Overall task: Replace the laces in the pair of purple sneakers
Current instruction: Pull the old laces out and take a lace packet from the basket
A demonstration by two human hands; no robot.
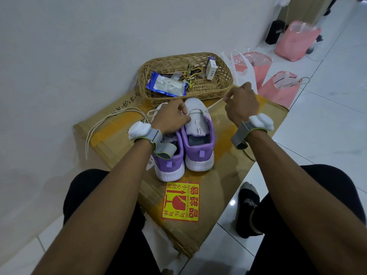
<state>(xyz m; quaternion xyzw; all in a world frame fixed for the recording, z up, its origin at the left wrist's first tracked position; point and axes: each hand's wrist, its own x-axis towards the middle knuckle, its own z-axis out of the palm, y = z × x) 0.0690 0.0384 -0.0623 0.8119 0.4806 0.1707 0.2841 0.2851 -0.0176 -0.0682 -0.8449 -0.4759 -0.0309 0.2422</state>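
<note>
A pair of purple sneakers (198, 153) stands at the centre of a cardboard box (228, 175), heels toward the viewer. The hands are apart. The left hand (172, 118) grips the upper of the shoe on the right. The right hand (241, 104), at two o'clock, pinches a cream lace (214, 104) drawn taut from that shoe. A loose lace (111, 120) lies at nine o'clock and a wicker basket (178, 56) at twelve.

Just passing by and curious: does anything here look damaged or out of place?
Yes. The flattened brown cardboard box under the purple sneakers is torn and frayed along its near edge, and a loose cream shoelace trails off its left side.
</note>
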